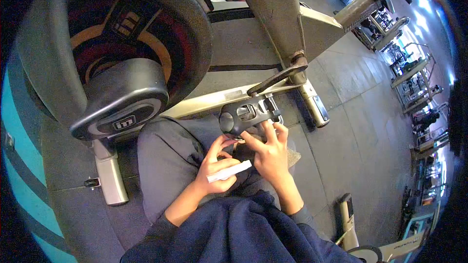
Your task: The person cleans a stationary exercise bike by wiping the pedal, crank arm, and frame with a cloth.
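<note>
A black bike pedal (249, 115) with a toe cage sits at the end of a crank arm (279, 78), just in front of my lap. My right hand (272, 155) is closed on the near edge of the pedal, its fingers bent over it. Across the palm of my left hand (214, 171) lies a slim white object (229, 171), held by curled fingers; its kind is unclear. The left thumb and forefinger reach up to the pedal's near-left side, and their tips are partly hidden there.
The bike's large round flywheel cover (187, 29) and black housing (124, 102) stand at left. A pale frame bar (209, 102) runs behind the pedal, with a stabiliser foot (314, 104) at right. Other gym machines (414, 73) line the far right.
</note>
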`<state>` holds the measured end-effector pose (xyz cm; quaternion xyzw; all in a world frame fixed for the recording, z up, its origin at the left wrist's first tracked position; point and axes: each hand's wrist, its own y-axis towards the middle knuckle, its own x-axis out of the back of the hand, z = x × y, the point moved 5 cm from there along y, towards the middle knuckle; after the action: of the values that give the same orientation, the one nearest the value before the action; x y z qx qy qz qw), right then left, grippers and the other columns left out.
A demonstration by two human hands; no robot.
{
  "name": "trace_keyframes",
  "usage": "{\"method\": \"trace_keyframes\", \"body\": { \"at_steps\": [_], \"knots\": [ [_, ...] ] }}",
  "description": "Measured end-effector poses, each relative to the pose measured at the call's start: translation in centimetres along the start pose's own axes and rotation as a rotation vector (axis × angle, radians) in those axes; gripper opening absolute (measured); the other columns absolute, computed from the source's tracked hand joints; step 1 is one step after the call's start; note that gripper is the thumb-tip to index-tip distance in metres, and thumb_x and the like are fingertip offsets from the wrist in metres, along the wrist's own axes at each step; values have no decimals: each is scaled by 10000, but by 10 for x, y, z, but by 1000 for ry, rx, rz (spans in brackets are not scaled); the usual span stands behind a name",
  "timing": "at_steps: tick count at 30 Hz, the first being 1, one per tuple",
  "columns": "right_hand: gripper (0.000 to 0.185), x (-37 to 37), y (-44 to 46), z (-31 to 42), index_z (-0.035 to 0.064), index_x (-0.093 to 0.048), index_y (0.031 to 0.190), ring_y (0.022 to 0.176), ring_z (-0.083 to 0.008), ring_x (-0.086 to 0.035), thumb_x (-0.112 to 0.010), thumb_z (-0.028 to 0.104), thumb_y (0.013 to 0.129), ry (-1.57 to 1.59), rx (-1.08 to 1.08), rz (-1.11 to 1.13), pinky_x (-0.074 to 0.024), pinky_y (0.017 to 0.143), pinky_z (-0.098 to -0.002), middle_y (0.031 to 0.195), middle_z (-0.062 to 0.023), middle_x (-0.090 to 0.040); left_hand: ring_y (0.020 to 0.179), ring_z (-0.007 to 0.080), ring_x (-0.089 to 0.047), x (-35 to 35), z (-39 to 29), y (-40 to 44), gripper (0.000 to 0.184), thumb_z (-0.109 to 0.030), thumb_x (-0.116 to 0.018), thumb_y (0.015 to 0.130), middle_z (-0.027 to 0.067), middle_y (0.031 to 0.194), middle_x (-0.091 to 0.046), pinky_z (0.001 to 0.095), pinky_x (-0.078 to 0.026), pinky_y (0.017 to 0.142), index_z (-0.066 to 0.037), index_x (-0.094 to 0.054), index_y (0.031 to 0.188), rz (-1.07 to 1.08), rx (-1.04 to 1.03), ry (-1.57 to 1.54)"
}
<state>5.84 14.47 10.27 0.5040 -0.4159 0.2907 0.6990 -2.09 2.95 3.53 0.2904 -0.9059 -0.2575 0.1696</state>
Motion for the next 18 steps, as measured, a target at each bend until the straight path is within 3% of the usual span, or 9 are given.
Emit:
{"method": "trace_keyframes", "body": {
  "at_steps": [2,12,18],
  "knots": [
    [493,3,4,-9,290,-675,1053,1092,-347,-391,-592,13,654,-49,-19,-10,-388,930,-428,1223,-114,-483,1160,384,-518,1,0,1,327,-5,-623,563,285,1368,-344,351,-509,770,-45,-693,880,-2,6,1],
    [460,3,9,-2,236,-689,1033,1122,-358,-386,-608,31,628,-21,4,52,-376,945,-435,1243,-118,-492,1165,383,-515,0,0,0,334,-8,-633,561,282,1371,-339,356,-514,773,-54,-695,886,0,-4,6],
    [554,-5,18,7,172,-586,1218,1106,-378,-418,-603,44,679,-74,15,52,-368,948,-450,1232,-103,-526,1176,386,-506,0,0,1,331,-14,-642,561,289,1383,-323,365,-519,770,-51,-691,886,-5,-14,-8]
  ]
}}
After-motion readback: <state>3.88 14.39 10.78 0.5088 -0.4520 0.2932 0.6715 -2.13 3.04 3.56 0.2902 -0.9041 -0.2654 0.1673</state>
